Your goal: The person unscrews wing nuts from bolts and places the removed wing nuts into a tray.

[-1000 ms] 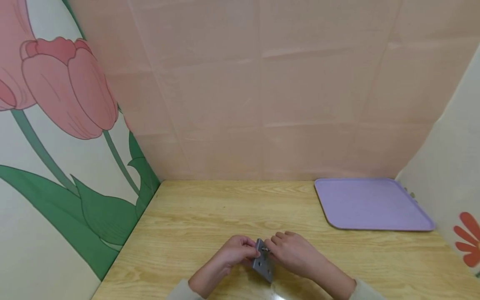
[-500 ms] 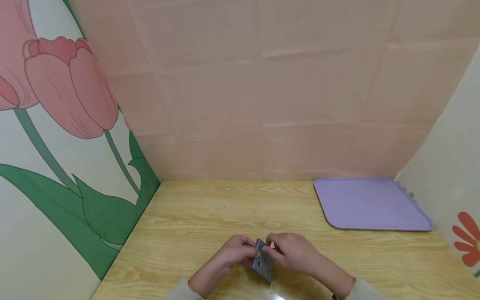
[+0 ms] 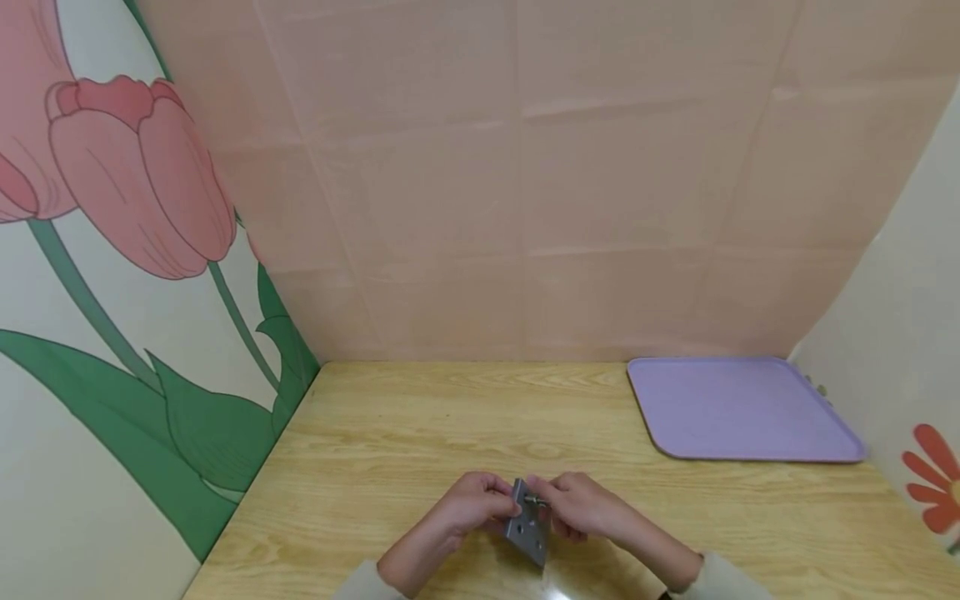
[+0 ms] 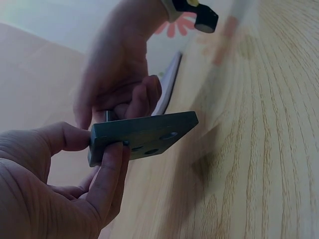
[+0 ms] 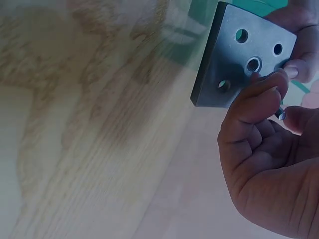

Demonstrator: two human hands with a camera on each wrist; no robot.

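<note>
My left hand [image 3: 468, 502] pinches a grey metal plate [image 3: 527, 537] by its upper edge, thumb on one face and fingers on the other. The plate is tilted over the table, with several round holes showing in the right wrist view, one with a raised ring. A small bolt [image 3: 536, 500] stands out from the upper part of the plate toward my right hand [image 3: 581, 504]. Thumb and index finger of that hand are at the bolt, its other fingers curled in. In the right wrist view the tip of the bolt [image 5: 280, 115] shows between finger and thumb.
A purple tray [image 3: 750, 408] lies at the back right of the wood-grain table [image 3: 420, 408]. Behind stands a pink-covered wall [image 3: 517, 208]. A tulip-printed panel [image 3: 150, 333] borders the left side, and a white panel with a red flower [image 3: 885, 333] the right.
The right hand has turned and shifted its fingers about the bolt, dropping slightly. The bolt, covered half a second ago, shows again. Left hand and plate stay nearly in place.
</note>
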